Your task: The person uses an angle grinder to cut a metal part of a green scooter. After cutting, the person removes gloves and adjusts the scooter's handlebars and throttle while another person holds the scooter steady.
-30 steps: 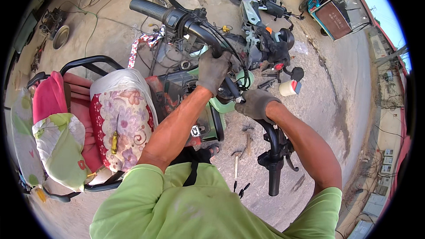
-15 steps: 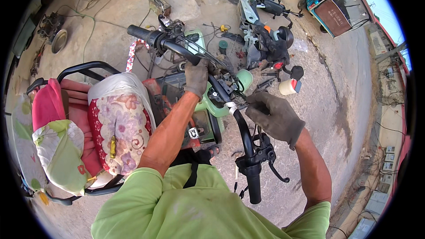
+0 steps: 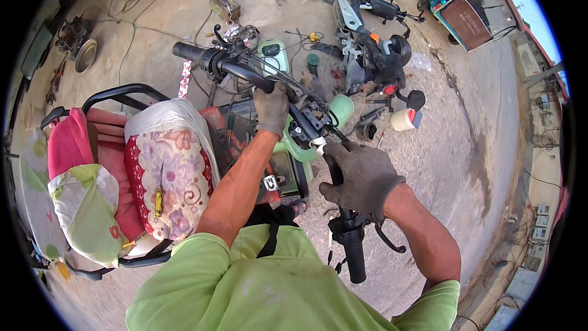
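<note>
A black handlebar (image 3: 310,124) with wide-set grips crosses in front of me. My left hand (image 3: 271,108), in a dark grey glove, is closed around its left-middle part. My right hand (image 3: 364,173), gloved alike, lies over the right part of the bar, thumb and index finger spread across it near a white tape band (image 3: 318,143). The undersides of its other fingers are hidden. A rubber grip (image 3: 190,53) sits at the left end. The right grip (image 3: 353,258) and brake lever (image 3: 391,239) show below my right hand. Cables run beside the bar, over a light green body panel (image 3: 298,147).
A padded seat with a floral cover (image 3: 170,178) stands at the left, bearing a yellow-handled screwdriver (image 3: 158,201). A partly stripped scooter (image 3: 370,49) lies beyond the bar. A white container (image 3: 403,120) stands right. A three-wheeler (image 3: 462,15) is at the far right.
My right hand has moved left and slightly down, from beside the bar onto it. My left hand keeps its hold. The whole view has shifted slightly.
</note>
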The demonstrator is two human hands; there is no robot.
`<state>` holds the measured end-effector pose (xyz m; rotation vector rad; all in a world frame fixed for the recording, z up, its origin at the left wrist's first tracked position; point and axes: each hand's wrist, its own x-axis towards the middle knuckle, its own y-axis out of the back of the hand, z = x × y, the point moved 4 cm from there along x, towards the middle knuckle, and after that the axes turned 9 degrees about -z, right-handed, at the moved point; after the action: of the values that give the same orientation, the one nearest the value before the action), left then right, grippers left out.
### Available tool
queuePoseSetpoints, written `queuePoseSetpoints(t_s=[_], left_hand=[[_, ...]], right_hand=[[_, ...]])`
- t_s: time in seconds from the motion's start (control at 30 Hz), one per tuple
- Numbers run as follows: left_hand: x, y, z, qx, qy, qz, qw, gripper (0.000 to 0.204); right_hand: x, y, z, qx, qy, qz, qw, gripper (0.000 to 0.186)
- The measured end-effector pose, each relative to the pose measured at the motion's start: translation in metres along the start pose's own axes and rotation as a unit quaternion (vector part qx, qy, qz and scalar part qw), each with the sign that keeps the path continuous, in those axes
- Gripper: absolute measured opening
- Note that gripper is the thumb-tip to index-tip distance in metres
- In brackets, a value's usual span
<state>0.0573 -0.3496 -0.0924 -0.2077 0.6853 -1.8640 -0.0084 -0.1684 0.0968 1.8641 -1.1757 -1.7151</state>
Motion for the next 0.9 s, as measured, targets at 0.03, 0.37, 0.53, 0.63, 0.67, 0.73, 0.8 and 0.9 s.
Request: queuePoseSetpoints(t_s=[0.03,0.37,0.53,0.63,0.67,0.73,0.8,0.9], left_hand=[[0.001,0.001,-0.002,-0.008,-0.005,-0.01,1.0,0.021],[0.004,0.013,-0.005,0.175,-0.039,0.0,0.984,0.021],[0.007,0.02,-0.004,0.234,-0.057,-0.016,0.97,0.015],[0.016,0.022,-0.016,0.262,-0.088,-0.016,0.961,0.016],[0.019,0.024,-0.021,0.243,-0.071,-0.028,0.967,0.017],[0.021,0.029,-0.024,0.208,-0.036,-0.051,0.976,0.019],[0.02,0.028,-0.021,0.164,-0.02,-0.098,0.981,0.022],[0.015,0.021,-0.008,0.083,0.019,-0.13,0.988,0.023]], right_hand=[[0.005,0.003,-0.001,-0.016,-0.006,-0.025,1.0,0.067],[-0.005,0.0,-0.015,-0.102,-0.003,-0.065,0.993,0.064],[-0.03,0.002,-0.021,-0.124,0.056,0.098,0.986,0.068],[-0.033,-0.006,-0.014,-0.106,0.074,0.137,0.982,0.066],[-0.031,-0.006,-0.015,-0.108,0.06,0.108,0.986,0.064],[-0.024,-0.004,-0.017,-0.111,0.034,0.049,0.992,0.062],[-0.02,-0.003,-0.017,-0.114,0.031,0.042,0.992,0.06],[-0.013,-0.005,-0.024,-0.125,0.019,0.033,0.991,0.057]])
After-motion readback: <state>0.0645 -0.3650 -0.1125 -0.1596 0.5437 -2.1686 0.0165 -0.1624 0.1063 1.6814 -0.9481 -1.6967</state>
